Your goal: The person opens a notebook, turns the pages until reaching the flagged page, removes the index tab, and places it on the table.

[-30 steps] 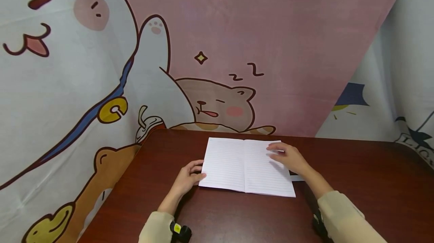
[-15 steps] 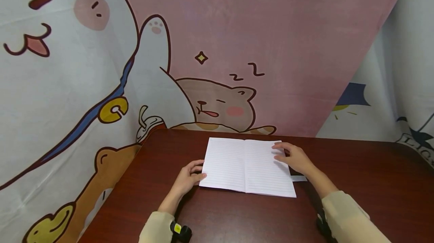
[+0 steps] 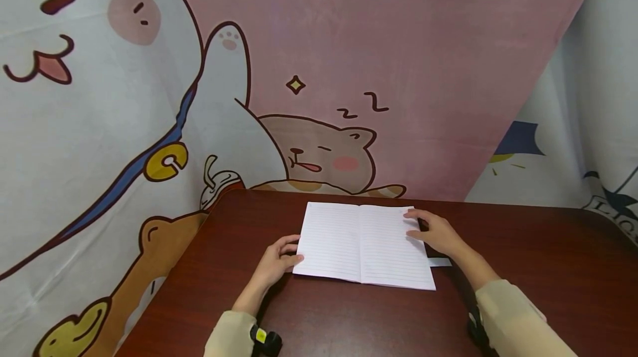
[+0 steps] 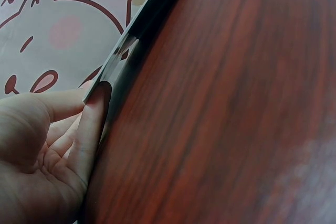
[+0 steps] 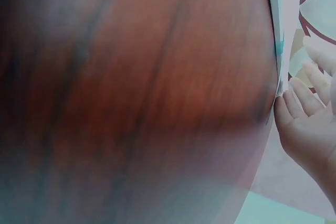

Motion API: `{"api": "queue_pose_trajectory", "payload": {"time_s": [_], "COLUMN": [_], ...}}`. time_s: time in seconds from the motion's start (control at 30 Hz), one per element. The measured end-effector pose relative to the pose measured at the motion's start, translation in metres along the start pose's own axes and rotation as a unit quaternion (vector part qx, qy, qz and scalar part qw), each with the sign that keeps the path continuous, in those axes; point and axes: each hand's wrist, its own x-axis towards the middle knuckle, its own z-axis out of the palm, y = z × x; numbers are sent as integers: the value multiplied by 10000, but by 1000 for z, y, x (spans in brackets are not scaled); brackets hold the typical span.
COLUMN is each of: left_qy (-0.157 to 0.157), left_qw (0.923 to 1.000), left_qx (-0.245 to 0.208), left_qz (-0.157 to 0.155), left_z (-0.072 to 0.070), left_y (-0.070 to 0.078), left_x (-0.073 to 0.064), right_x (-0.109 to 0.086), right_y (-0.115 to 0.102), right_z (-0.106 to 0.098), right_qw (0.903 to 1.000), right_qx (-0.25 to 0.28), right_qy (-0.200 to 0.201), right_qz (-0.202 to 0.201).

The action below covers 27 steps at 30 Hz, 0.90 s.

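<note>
An open notebook [image 3: 331, 243] with blank ruled pages lies on the dark red wooden table. My left hand [image 3: 271, 262] pinches its left edge; in the left wrist view, the thumb and a finger of the left hand [image 4: 52, 140] have the thin edge of the notebook [image 4: 116, 51] between them. Over the right page's outer edge is my right hand [image 3: 436, 233], fingers loosely bent and spread apart. In the right wrist view the right hand [image 5: 310, 121] is beside the notebook's edge [image 5: 280, 30], its little-finger side at or very near it.
From under the notebook's right side sticks a pale flat strip [image 3: 440, 262], partly hidden. The wooden table [image 3: 538, 274] extends on both sides. A cartoon-printed cloth [image 3: 423, 69] hangs behind it. Each wrist wears a dark camera band, such as the left one [image 3: 266, 340].
My right hand has slid a little to the right, from above the right page to its outer edge. The left hand and the notebook have stayed in place.
</note>
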Motion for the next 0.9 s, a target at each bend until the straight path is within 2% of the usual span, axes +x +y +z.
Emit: {"api": "queue_pose_trajectory", "payload": {"time_s": [0.37, 0.9], "left_qy": [-31, 18], "left_qw": [10000, 10000], "left_qx": [-11, -7], "left_qz": [15, -7], "left_z": [-1, 0], "left_y": [-2, -1], "left_x": [2, 1], "right_x": [-3, -5], "right_y": [1, -2], "right_z": [0, 0], "right_qw": [9986, 9981], "right_qx": [-256, -432], "right_qy": [-450, -429], "right_qz": [129, 94]}}
